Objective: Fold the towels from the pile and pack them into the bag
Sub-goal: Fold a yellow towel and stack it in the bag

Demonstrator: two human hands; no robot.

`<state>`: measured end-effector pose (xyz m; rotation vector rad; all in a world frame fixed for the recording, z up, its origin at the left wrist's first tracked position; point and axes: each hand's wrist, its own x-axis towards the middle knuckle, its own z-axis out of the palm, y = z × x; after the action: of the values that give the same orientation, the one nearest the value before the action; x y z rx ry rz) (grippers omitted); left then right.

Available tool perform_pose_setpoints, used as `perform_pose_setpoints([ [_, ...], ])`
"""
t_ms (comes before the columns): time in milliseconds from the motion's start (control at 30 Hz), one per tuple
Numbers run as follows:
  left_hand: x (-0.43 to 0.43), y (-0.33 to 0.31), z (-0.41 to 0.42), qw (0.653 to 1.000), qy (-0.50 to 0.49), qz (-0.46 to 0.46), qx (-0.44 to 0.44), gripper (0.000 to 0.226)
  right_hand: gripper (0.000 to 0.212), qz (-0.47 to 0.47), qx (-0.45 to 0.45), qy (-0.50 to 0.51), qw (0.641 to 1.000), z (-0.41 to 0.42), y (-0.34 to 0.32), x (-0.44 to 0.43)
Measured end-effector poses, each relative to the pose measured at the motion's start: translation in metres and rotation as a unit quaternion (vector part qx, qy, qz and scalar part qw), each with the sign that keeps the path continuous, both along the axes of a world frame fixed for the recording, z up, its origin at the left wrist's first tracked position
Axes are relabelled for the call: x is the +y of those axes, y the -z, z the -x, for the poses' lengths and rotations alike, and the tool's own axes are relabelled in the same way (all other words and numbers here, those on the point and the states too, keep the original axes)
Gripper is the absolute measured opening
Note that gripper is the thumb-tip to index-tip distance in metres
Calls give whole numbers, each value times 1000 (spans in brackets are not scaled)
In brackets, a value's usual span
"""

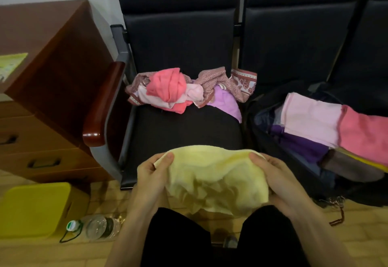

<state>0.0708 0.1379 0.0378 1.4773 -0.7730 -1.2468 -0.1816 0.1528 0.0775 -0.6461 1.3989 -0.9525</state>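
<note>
A pale yellow towel [212, 178] hangs bunched between my hands, above the front edge of the black chair seat [184, 128]. My left hand [153, 172] pinches its upper left corner and my right hand [270, 174] grips its upper right edge. At the back of the seat lies a crumpled pile of towels [168, 90]: coral, pale pink, lilac and a brown patterned one. An open dark bag [266, 138] sits on the seat to the right. Folded pink [310, 119], coral [365, 134], purple and brown towels lie in and across the bag.
A wooden armrest [102, 105] borders the chair on the left, with a brown wooden desk [42, 56] beyond it. On the floor at lower left are a yellow box [35, 210] and a lying plastic bottle [94, 226]. My dark-trousered legs fill the bottom.
</note>
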Motion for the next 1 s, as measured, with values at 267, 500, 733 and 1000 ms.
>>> perform_pose_setpoints([
  [267,13,-15,33,997,70,39,-2,15,37,-20,-65,69,995,-36,5,7],
  [500,22,-27,52,981,152,117,-1,12,21,-15,-119,39,992,-54,4,8],
  [733,25,-25,47,977,176,123,-9,6,18,-8,-108,29,994,-56,-2,11],
  [1000,30,-24,44,957,242,159,-36,20,22,-4,-109,31,994,-57,-8,15],
])
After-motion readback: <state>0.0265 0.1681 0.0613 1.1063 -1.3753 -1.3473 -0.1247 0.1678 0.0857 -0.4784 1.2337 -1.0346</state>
